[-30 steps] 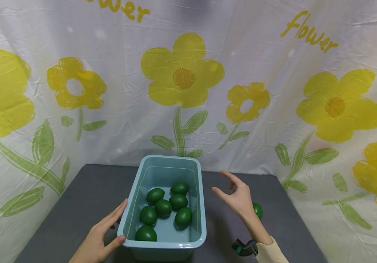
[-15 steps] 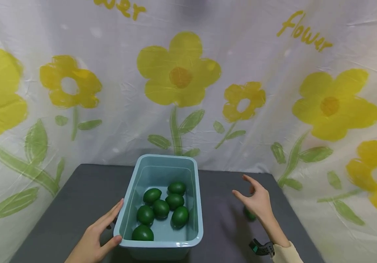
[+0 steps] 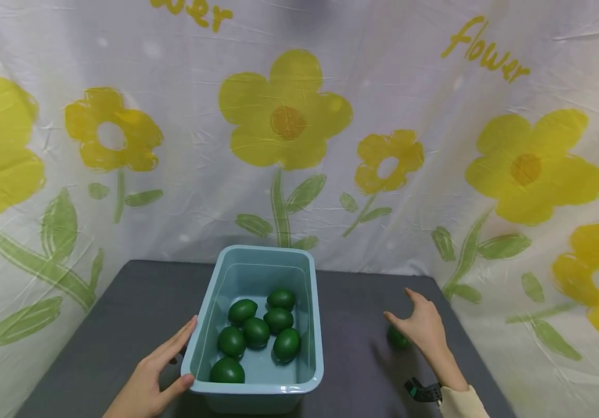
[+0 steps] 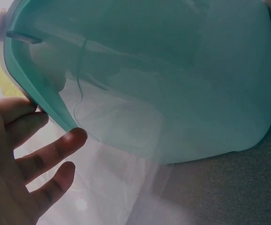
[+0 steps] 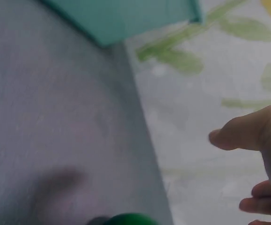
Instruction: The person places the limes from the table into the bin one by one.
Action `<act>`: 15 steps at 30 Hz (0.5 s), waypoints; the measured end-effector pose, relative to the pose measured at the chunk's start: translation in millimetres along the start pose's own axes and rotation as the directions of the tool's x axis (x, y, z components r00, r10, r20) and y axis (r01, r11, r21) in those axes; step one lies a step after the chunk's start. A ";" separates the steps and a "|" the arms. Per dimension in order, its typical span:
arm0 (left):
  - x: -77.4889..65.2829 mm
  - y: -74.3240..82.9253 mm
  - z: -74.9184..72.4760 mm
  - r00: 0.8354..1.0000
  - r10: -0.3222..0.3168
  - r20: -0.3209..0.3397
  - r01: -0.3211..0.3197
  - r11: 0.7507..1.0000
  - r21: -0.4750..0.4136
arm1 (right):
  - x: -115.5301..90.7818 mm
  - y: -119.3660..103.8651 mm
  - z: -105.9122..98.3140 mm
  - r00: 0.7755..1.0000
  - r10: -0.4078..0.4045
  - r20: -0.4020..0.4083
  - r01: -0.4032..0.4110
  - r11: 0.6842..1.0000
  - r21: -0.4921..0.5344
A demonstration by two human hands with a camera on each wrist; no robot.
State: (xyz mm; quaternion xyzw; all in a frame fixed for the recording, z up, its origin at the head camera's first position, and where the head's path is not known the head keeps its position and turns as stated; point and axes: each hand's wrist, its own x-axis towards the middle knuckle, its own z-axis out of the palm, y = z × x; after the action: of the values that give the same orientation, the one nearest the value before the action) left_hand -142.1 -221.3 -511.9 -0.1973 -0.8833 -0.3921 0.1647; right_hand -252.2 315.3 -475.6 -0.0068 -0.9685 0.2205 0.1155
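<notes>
A light blue plastic bin (image 3: 257, 390) stands on the dark table with several glossy, dark green, egg-shaped fruits (image 3: 255, 332) lying on its floor. My left hand (image 3: 147, 371) rests on its near left corner, thumb at the front rim and fairly straight fingers along the left side. In the left wrist view, fingertips (image 4: 77, 137) are right at the rim's edge. To the right of the bin, my right hand (image 3: 424, 328) is spread above a single green fruit (image 3: 397, 338) on the table, partly hiding it. That hand holds nothing; its thumb and fingers are apart.
The grey table (image 3: 346, 313) ends at a white curtain (image 3: 189, 174) printed with yellow flowers, which rises behind and on both sides. A dark band (image 3: 422, 391) is worn on the right wrist.
My right hand has moved right and down, away from the bin and over the lone fruit. The left hand stays at the bin's corner. The head view has shifted slightly.
</notes>
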 end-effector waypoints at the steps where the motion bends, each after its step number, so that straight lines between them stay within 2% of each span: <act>1: -0.1 -0.2 0.1 1.000 0.003 -0.001 -0.003 1.000 -0.001 | 0.4 2.6 2.3 1.000 0.012 0.019 -0.011 1.000 -0.027; 4: 0.2 -0.5 0.2 1.000 0.017 -0.003 -0.017 1.000 -0.007 | 1.4 10.4 8.1 0.997 0.047 0.068 -0.042 0.996 -0.083; 9: 0.6 1.0 0.0 1.000 0.028 -0.010 -0.028 1.000 -0.007 | 2.0 22.8 15.6 0.988 0.087 0.124 -0.075 0.992 -0.098; 15: 0.3 1.5 -0.5 0.999 0.040 -0.016 -0.041 0.999 -0.012 | 0.5 35.2 25.0 0.983 0.094 0.159 -0.074 0.990 -0.123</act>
State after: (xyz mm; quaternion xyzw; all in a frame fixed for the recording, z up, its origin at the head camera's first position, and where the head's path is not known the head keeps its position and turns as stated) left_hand -141.6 -220.7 -510.5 -0.2130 -0.8753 -0.3957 0.1784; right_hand -259.7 336.4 -512.5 -0.0362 -0.9848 0.1679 0.0254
